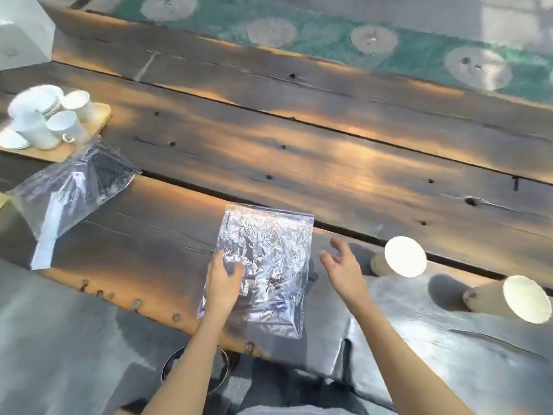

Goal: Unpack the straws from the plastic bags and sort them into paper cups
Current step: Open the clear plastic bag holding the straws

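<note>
From the head view we see the left hand (223, 278) pinching the near-left edge of a crinkled plastic bag (263, 265) flat on the worktop (299, 151), probably to steady it, while the right hand (341, 265) hovers spread and empty just beside it. Two paper cups (405, 256) wait at right, likely for sorting; a second bag of dark straws (101, 172) lies far left. We can read no writing.

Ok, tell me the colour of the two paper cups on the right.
Brownish outside, white inside, in the head view: paper cups.
</note>
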Motion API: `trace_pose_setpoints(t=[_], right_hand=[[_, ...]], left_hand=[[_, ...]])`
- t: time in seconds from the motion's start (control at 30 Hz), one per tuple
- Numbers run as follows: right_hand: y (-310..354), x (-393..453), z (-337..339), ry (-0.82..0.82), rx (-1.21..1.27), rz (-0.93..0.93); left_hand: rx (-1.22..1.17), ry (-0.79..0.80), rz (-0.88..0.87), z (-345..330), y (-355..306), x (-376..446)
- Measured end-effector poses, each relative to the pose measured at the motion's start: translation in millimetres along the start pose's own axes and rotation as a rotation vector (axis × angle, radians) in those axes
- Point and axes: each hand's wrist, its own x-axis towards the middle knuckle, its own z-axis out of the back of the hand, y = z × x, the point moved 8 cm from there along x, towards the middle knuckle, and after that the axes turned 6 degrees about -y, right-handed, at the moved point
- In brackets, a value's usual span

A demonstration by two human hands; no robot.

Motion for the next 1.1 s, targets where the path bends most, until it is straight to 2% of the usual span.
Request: trace_pose_setpoints(t=[0.2, 0.43, 0.57, 0.7, 0.9, 1.1], right_hand=[[-15, 37, -33, -0.001, 0.182, -0.318], [-34, 74, -56, -0.021, 0.226, -0.470], [-39, 90, -61, -0.062, 0.206, -0.503], [-39, 98, -70, -0.053, 0.158, -0.509], [-45, 110, -66, 0.010, 0.206, -0.533], [-53, 100, -41, -0.075, 0.397, -0.555]], left_hand=[[0.081, -0.015, 0.103, 2, 9, 79], [0.150, -0.049, 0.173, -4, 17, 137], [0.096, -0.003, 0.207, -18, 16, 148], [-0.052, 0.115, 0.241, -33, 15, 145], [-0.130, 0.219, 0.160, -37, -13, 136], [-0.241, 0.261, 0.080, -27, -35, 118]])
